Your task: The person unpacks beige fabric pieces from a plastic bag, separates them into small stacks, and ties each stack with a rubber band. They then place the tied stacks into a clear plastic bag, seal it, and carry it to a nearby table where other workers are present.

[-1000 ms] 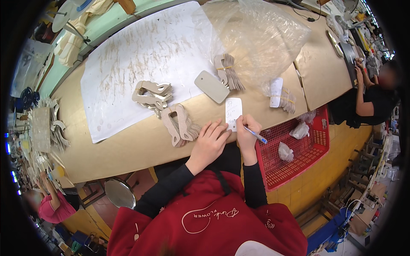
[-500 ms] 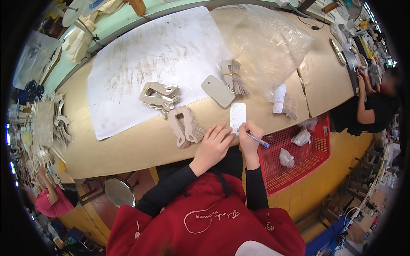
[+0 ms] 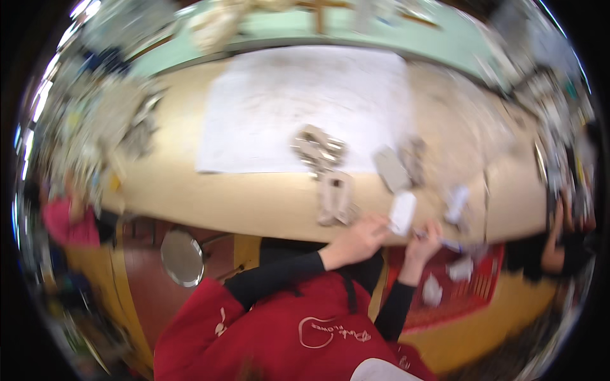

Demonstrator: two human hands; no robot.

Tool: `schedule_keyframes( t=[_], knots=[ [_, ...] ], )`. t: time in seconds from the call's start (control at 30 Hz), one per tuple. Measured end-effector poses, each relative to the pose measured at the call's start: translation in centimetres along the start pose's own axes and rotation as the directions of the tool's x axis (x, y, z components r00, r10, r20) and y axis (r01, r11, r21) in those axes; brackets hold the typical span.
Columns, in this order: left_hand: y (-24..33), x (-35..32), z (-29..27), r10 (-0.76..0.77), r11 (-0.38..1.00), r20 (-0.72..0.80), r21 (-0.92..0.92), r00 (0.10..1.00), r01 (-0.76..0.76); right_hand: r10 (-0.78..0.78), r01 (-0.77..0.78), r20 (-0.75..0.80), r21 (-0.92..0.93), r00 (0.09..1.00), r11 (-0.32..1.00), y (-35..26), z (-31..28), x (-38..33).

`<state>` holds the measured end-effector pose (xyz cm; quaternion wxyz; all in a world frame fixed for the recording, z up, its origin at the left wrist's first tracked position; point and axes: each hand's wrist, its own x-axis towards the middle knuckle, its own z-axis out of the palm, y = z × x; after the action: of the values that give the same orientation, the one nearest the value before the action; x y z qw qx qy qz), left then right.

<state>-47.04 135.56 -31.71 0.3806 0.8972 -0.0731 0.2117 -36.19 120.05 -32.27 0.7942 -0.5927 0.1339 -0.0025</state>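
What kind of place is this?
It looks like a workshop or small factory, though the picture is blurry. There's a long table with stacks of cut-out shapes, a red crate by its edge, and other people at both sides.

Pale lettering [image 3: 340,334] on red garment [image 3: 270,330]

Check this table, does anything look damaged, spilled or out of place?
Faint brownish smudges mar the large white sheet, odd on an otherwise plain surface. The clear plastic to its right looks rumpled. No spill is apparent, though blur hides detail.
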Motion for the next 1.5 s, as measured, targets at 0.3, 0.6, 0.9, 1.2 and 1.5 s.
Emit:
schedule_keyframes(
  t=[0.3, 0.6, 0.9, 1.2, 1.5],
  knots=[
    [0.1, -6.4, -7.1, 0.089, 0.920, -0.152, -0.365, 0.984, -0.140, 0.010, 0.054, 0.299, -0.203, 0.954, 0.978, -3.6, 4.3, -3.2],
    [-6.6, -14.7, -18.9, -0.220, 0.882, -0.708, 0.151, 0.671, 0.447, -0.015, 0.124, 0.603, -0.139, 0.798, 0.983, -2.0, 15.5, -7.9],
    [-8.7, -17.2, -18.3, -0.191, 0.763, -0.794, 0.249, 0.577, 0.596, 0.040, 0.793, 0.941, -0.306, 0.336, 0.527, 1.6, 26.7, -12.4],
    [-8.6, -17.3, -18.3, -0.266, 0.765, -0.776, 0.190, 0.571, 0.615, 0.434, 0.926, 0.898, -0.225, 0.077, 0.302, 2.3, 26.4, -17.1],
    [-6.2, -26.4, -22.9, -0.127, 0.749, -0.963, -0.249, -0.237, 0.614, 0.440, 0.878, 0.888, -0.101, -0.133, 0.469, 2.4, 29.0, -25.1]
  ],
)
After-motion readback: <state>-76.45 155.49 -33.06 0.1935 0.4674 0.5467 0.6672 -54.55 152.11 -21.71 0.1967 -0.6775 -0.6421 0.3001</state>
